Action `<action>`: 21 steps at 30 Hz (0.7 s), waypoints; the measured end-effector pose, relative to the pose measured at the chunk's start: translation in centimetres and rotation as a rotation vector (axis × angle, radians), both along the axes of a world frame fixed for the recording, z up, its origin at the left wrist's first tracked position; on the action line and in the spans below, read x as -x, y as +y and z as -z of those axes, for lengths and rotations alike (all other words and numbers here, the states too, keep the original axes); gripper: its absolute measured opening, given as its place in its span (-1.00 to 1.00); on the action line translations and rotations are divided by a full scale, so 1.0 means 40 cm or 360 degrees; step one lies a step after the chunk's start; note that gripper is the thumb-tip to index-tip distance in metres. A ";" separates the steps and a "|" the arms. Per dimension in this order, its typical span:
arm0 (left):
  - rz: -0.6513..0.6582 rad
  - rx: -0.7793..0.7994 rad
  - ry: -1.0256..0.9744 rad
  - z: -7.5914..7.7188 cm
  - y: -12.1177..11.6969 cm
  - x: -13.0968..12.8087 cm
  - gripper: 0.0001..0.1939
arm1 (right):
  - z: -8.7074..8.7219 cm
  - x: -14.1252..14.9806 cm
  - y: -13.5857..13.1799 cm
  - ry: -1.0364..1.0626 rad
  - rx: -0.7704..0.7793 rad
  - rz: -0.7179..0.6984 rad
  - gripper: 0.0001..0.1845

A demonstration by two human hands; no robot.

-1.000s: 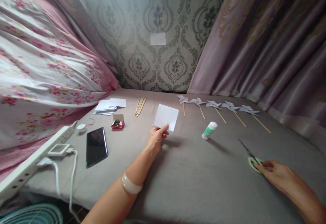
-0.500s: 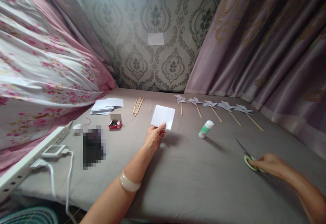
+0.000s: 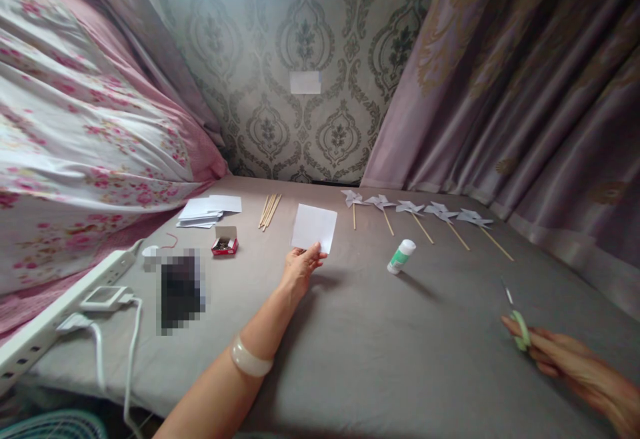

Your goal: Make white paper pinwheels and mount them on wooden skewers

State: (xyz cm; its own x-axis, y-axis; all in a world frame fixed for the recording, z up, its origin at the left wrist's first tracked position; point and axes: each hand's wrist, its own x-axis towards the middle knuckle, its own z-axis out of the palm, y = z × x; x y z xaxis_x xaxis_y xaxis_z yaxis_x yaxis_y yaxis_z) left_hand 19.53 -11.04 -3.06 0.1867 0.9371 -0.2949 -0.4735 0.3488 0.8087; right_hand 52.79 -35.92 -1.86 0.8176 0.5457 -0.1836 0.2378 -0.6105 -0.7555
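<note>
My left hand (image 3: 303,267) pinches the lower edge of a square white sheet of paper (image 3: 315,227), holding it tilted above the grey cloth. At the right, my right hand (image 3: 557,352) has its fingers in the pale green handles of a pair of scissors (image 3: 521,331). The blades point away from me and look closed together. A glue stick (image 3: 401,257) with a white cap and green label stands upright between the two hands. Behind it, several white paper pinwheels (image 3: 410,207) on wooden sticks lie in a row.
On the left are a stack of white paper (image 3: 203,212), several wooden sticks (image 3: 270,212) and an open small red box (image 3: 225,244) with tiny metal pieces. A power strip (image 3: 65,312) with plugs and cables runs along the left edge, near a pixelated dark object (image 3: 181,290).
My right hand has moved to the right with the scissors and turned, so the scissors now show edge-on. My left hand still holds the paper, tilted slightly more upright.
</note>
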 end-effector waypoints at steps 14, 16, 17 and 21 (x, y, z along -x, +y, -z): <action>-0.0012 -0.0217 0.0026 -0.079 0.028 -0.034 -0.67 | -0.174 0.323 0.269 0.0235 -0.0876 -0.0815 -0.51; -0.0028 -0.0265 0.0031 -0.101 0.030 -0.040 -0.64 | -0.177 0.369 0.329 0.0255 -0.0909 -0.0901 -0.45; -0.0033 -0.0277 0.0019 -0.108 0.031 -0.044 -0.63 | -0.173 0.389 0.355 0.0243 -0.0920 -0.0930 -0.43; -0.0032 -0.0206 -0.0074 -0.102 0.034 -0.061 -0.61 | -0.121 0.437 0.418 0.0224 -0.0764 -0.1076 -0.39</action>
State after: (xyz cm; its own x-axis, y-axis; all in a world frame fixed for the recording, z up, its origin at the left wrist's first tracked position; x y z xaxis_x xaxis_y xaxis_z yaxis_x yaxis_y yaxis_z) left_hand 21.99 -9.69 1.04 0.1779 0.9704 -0.1630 -0.5174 0.2332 0.8234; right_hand 35.32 -19.19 3.00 0.2731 0.9547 0.1180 0.3208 0.0252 -0.9468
